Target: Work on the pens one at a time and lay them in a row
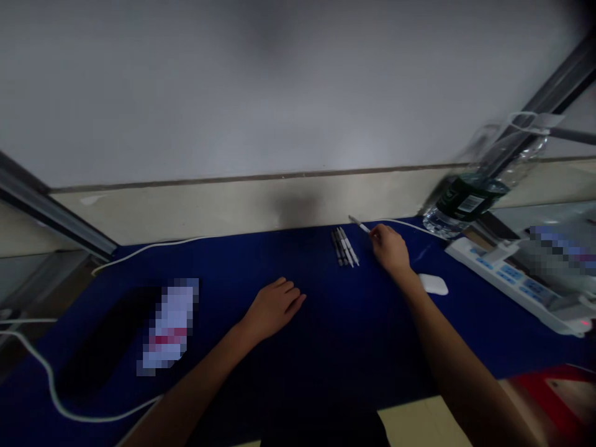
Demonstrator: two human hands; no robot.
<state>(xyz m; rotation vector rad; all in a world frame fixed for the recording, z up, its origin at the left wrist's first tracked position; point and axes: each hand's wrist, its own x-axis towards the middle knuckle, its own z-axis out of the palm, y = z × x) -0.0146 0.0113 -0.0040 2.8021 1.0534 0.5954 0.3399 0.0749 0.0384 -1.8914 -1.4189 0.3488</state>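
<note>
My right hand is closed in a pinch on a slim white pen with a grey end, which points up and left toward the wall. Just left of it, several pens, some dark and some white, lie side by side on the blue tabletop. My left hand rests palm down on the same surface, its fingers loosely extended and holding nothing. A small white rounded object lies to the right of my right wrist.
A large clear bottle with a green label stands at the back right. Before it lies a white power strip with plugs. White cables run along the left side. A blurred-out package lies at left, and yellowish paper at the front.
</note>
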